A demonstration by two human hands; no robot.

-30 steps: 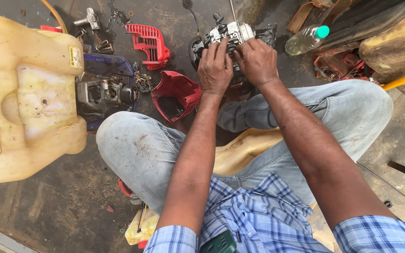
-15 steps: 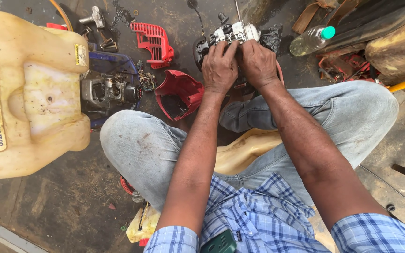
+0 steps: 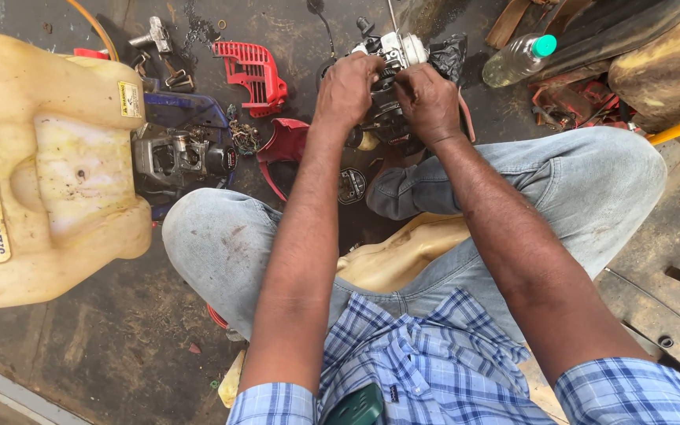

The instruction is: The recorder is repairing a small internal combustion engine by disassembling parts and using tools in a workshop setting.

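Observation:
A small grey metal engine [image 3: 391, 55] stands on the oily floor in front of my knees. My left hand [image 3: 348, 88] grips its left side, fingers curled over the top. My right hand [image 3: 428, 101] clasps its right side, fingers closed around a part near the middle. The engine's lower half is hidden behind both hands. A red plastic cover [image 3: 285, 153] lies just left of my left wrist.
A large cream plastic tank [image 3: 49, 165] fills the left. Beside it sit a second engine block [image 3: 179, 153], a red grille cover [image 3: 252, 72] and loose metal parts [image 3: 155, 38]. A clear bottle with a green cap [image 3: 517, 59] lies far right.
The view has shifted slightly; both hands stay on the engine, with the fingers of my right hand working a little closer to its middle.

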